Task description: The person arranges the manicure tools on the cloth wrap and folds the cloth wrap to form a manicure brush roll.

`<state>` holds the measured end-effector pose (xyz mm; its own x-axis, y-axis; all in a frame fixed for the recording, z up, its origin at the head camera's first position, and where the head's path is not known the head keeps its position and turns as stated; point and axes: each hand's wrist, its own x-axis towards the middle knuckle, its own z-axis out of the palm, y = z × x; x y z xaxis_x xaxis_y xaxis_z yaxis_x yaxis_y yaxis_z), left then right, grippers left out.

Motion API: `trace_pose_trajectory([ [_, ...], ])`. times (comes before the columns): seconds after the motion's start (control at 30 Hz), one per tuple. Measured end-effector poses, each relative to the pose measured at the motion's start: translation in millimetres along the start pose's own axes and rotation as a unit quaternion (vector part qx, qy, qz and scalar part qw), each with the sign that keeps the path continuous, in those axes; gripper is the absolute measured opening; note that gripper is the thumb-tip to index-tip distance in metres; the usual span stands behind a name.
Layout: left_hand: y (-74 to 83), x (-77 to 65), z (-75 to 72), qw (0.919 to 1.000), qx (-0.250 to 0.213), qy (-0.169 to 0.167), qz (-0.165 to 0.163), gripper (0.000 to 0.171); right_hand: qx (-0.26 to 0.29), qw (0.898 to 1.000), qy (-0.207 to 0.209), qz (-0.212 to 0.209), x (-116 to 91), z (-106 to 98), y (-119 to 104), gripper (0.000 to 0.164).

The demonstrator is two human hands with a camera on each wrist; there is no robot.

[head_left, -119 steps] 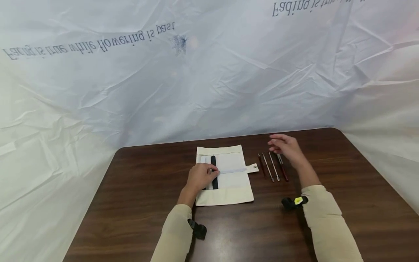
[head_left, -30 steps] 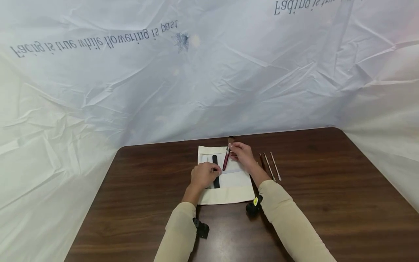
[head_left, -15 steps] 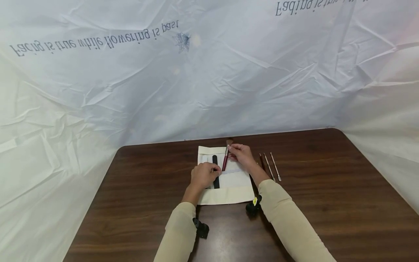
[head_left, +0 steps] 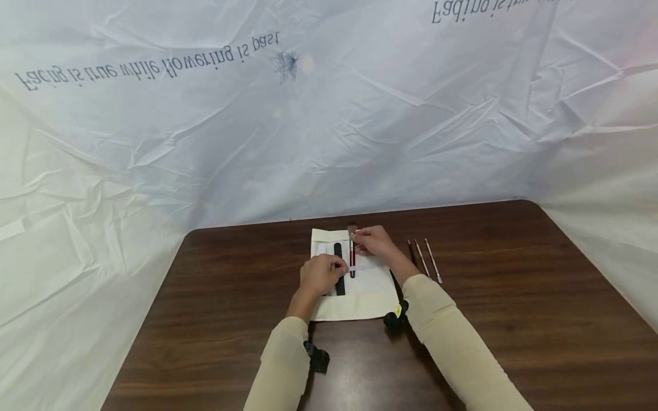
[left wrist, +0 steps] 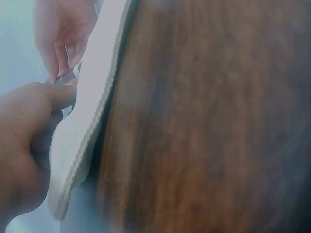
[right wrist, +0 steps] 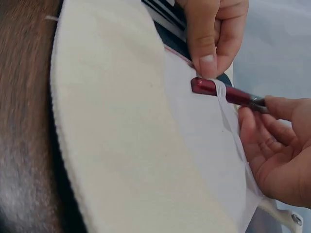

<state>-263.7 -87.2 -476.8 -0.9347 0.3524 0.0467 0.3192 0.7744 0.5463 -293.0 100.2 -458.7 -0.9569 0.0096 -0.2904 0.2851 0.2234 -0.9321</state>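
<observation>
A cream cloth roll-up case (head_left: 354, 309) lies unfolded, with a white elastic band (right wrist: 221, 91) across its inside. My right hand (head_left: 375, 240) pinches a makeup brush (head_left: 352, 251) by its metal collar, bristles pointing away. The brush's dark red handle (right wrist: 233, 95) passes under the band, its rounded end showing on the near side. My left hand (head_left: 321, 275) pinches the band right beside the handle. Under the left hand a black flat strip (head_left: 338, 251) lies in the case, with paler strips to its left. In the left wrist view the case's edge (left wrist: 92, 111) hides most of the brush.
Right of the case lie a dark red thin stick (head_left: 412, 251) and two slim metal tools (head_left: 433, 261) on the brown wooden table (head_left: 216, 319). The case's snap tab (right wrist: 291, 219) sticks out at its right side. White printed sheeting (head_left: 329, 142) hangs behind the table.
My right hand has brought the brush from the table at right to the case. Over the last second its handle end has slid under the band. The left hand stays in place.
</observation>
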Motion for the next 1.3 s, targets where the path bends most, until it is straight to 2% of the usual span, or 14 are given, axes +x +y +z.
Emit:
trace_pose_trajectory([
  [0.4,2.3,0.1,0.3,1.0,0.007,0.0,-0.007,0.01,-0.066,0.993,-0.078,0.06,-8,-4,-9,0.024],
  [0.7,1.5,-1.0,2.0,0.9998,0.012,-0.001,-0.014,0.011,-0.085,0.989,-0.092,0.072,-7,-3,-6,0.023],
  [1.07,3.0,-0.8,-0.7,0.9998,0.015,-0.005,-0.008,0.01,-0.086,0.991,-0.086,0.061,-8,-4,-7,0.019],
  [1.17,4.8,-0.3,-1.3,0.9998,0.016,-0.006,-0.006,0.01,-0.107,0.989,-0.089,0.042,-10,-9,-7,0.022],
  [1.3,6.5,0.2,-2.4,0.9996,0.027,-0.011,-0.006,0.012,-0.122,0.989,-0.082,-0.004,-12,-24,-2,0.027],
])
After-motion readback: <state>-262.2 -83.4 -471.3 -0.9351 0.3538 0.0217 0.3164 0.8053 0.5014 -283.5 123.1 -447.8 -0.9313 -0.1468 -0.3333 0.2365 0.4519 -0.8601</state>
